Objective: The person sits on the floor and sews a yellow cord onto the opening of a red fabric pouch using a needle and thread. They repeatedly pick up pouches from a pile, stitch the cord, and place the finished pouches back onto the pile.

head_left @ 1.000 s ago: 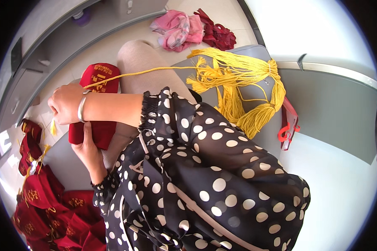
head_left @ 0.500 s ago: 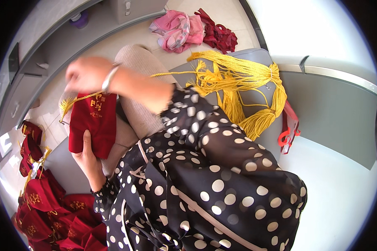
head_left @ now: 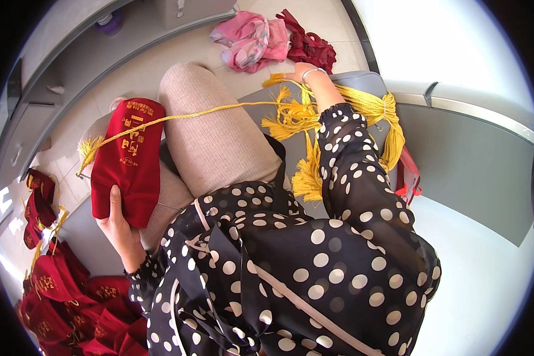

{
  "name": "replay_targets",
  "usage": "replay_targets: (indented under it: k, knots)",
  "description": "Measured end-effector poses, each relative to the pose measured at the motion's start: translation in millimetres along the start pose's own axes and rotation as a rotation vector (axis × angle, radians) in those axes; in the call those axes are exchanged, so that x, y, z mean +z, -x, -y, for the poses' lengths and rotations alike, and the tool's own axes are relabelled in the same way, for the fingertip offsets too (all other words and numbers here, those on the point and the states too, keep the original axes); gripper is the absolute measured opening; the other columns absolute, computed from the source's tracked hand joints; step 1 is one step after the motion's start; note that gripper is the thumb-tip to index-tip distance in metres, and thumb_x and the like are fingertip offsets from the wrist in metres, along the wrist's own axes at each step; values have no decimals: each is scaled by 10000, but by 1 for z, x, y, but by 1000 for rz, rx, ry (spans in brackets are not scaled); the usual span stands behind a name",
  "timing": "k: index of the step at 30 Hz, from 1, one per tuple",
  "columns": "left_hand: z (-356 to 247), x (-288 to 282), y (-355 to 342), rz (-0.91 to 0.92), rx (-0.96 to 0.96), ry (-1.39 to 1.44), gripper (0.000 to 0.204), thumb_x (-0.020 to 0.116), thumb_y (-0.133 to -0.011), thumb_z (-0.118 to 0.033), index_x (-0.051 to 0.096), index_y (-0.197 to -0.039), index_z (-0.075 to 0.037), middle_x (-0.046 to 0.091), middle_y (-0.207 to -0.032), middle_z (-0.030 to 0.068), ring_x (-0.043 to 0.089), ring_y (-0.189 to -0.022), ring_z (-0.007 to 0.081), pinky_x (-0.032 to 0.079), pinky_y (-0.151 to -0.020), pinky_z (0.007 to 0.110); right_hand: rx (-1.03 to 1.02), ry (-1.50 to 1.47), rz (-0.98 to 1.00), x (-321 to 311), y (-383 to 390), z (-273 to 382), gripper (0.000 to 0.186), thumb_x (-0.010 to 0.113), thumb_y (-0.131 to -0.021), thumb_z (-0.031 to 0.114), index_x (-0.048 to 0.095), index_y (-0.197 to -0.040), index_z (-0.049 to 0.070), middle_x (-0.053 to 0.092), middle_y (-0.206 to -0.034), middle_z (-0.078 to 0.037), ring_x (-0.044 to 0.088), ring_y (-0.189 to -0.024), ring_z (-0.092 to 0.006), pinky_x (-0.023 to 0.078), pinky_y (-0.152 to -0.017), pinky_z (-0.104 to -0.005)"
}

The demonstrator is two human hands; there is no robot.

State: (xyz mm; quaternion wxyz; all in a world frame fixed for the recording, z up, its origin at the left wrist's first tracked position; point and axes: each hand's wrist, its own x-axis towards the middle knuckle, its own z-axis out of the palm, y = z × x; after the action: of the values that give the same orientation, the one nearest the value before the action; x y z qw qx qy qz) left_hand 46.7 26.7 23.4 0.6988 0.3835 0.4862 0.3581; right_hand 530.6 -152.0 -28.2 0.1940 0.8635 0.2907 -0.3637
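Note:
My left hand [head_left: 121, 230] holds the near end of a dark red velvety drawstring pouch [head_left: 127, 178] with gold print, thumb on top, over my left thigh. A yellow twisted cord [head_left: 207, 110] crosses the pouch's upper part and my lap. Its tassel [head_left: 89, 151] hangs beyond the pouch's left side, and its other end runs into the cord bundle. My right hand [head_left: 296, 72] is at the far end of the yellow tasselled cord bundle [head_left: 362, 102], on a grey seat. Its fingers are closed on cords there, partly hidden.
Several printed red pouches [head_left: 59, 279] with yellow cords are heaped at lower left, more [head_left: 40, 202] beside them. Pink cloth [head_left: 252, 41] and dark red ribbon-like fabric [head_left: 314, 52] lie on the floor ahead. A red strap [head_left: 408, 178] hangs by the grey seat [head_left: 255, 110]. Grey cabinets curve along the left.
My right hand has moved from above the pouch, far to the right, onto the cord bundle. The yellow cord now lies in view across the pouch. My left hand keeps its hold.

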Motion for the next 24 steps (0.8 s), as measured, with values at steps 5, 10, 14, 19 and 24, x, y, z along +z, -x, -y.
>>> replay_targets:
  k: [5,10,14,19,24]
  knots:
    - [1,1,1,-8,-4,1,308,642,-868,-64,578,-1154,31,635,-1085,105,616,-960,167,508,-841,289,-92,107,-10,11,-20,-18,817,536,-774,666,597,-1141,-62,586,-1171,-244,568,-1088,-359,429,-952,-369]
    - [-5,5,2,-4,-16,-16,294,638,-870,-63,583,-1141,36,636,-1066,106,620,-945,162,511,-832,287,-219,20,-148,21,-24,-24,392,699,-739,284,639,-1057,63,649,-1056,-155,621,-969,-290,471,-863,-357]
    - [-3,2,1,2,-8,14,289,635,-870,-59,585,-1139,35,636,-1063,103,622,-935,159,518,-819,286,-327,-58,-295,32,-22,-16,317,664,-708,136,583,-1003,57,643,-963,-162,619,-925,-313,479,-824,-369]
    - [2,-2,0,5,1,37,292,633,-870,-58,584,-1143,32,635,-1066,100,622,-940,162,520,-818,290,-352,-247,-376,31,18,-25,340,656,-739,123,549,-1053,50,627,-966,-117,607,-914,-236,469,-825,-327]
    - [3,-3,-1,36,3,44,316,627,-874,-67,566,-1166,37,624,-1092,114,621,-963,180,523,-830,303,-421,-746,-162,27,84,-49,343,648,-787,100,544,-1104,20,620,-997,-57,570,-935,-142,446,-859,-271]
